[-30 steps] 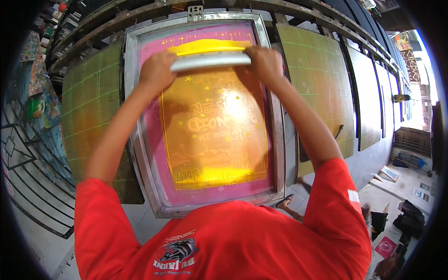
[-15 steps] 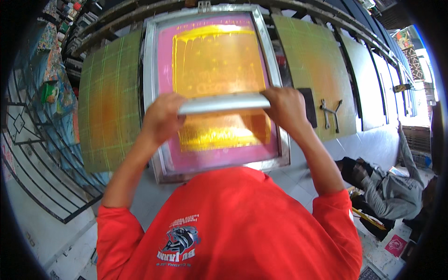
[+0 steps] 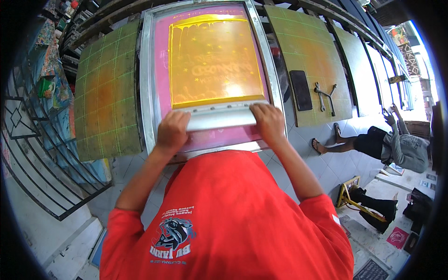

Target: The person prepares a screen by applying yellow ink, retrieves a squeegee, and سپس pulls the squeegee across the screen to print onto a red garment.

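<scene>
A metal-handled squeegee (image 3: 221, 119) lies across the near part of a screen-printing frame (image 3: 145, 70). My left hand (image 3: 173, 132) is closed round its left end. Its right end is gripped by my right hand (image 3: 269, 122), with the thumb and fingers wrapped over the handle. Beyond the squeegee spreads yellow ink (image 3: 214, 60) on the mesh, with lettering and small stars showing through. A thicker band of ink lines the far edge, and another runs along the blade. Pink mesh (image 3: 161, 51) borders the ink. What lies under the frame is hidden.
Green-lined boards flank the frame on the left (image 3: 105, 88) and right (image 3: 305, 46). The right one bears a black phone (image 3: 301, 90), a wrench (image 3: 320, 96) and a Y-shaped wrench (image 3: 329, 97). A person in grey (image 3: 410, 151) stands farther right. Black metal bars (image 3: 51, 186) curve at left.
Both hands have drawn the squeegee toward me, to the ink's near edge. The phone now shows fully. The person at right has moved farther off, with arms reaching toward the boards.
</scene>
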### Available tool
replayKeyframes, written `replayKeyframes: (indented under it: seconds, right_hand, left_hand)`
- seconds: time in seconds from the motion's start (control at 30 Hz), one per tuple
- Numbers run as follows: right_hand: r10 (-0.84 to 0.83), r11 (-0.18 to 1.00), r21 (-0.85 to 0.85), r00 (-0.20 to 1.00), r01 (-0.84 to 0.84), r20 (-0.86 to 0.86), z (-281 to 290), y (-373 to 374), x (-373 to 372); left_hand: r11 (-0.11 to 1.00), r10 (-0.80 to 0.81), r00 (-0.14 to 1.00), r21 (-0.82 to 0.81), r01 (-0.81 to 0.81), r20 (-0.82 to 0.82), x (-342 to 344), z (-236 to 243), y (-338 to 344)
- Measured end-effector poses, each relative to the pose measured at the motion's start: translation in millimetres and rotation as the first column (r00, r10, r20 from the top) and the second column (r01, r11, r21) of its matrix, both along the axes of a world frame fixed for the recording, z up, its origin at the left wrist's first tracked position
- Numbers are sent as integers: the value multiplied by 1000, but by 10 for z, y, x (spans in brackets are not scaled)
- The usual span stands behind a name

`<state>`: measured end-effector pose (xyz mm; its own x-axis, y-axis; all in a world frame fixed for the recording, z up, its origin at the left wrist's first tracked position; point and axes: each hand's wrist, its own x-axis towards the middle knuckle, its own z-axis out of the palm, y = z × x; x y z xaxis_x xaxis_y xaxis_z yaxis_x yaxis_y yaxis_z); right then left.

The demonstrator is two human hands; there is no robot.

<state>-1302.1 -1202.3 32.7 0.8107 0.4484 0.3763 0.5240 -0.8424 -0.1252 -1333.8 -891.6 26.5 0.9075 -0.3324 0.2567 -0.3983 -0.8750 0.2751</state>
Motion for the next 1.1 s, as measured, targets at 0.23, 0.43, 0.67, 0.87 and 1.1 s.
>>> replayKeyframes:
  seconds: [0.23, 0.43, 0.67, 0.87, 1.1]
  right_hand:
    - [15, 999, -33, 995, -19, -103, 277, -94, -387]
    - [19, 999, -26, 1000, -19, 13, -8, -34, -48]
    - [-1, 999, 44, 996, 5, -84, 74, 226, 1360]
    - [-37, 999, -21, 991, 35, -127, -12, 416, 2776]
    - [-6, 958, -278, 963, -71, -268, 494, 552, 4159]
  left_hand:
    - [997, -63, 995, -45, 59, -83, -404, 253, 3]
    - [999, -35, 999, -15, 35, 25, -65, 89, -32]
    - [999, 2, 994, 54, -8, 106, 1284, -51, 163]
    - [998, 43, 999, 54, -43, 0, 2758, -116, 418]
    - [997, 19, 957, 83, 5, -290, 4028, 518, 634]
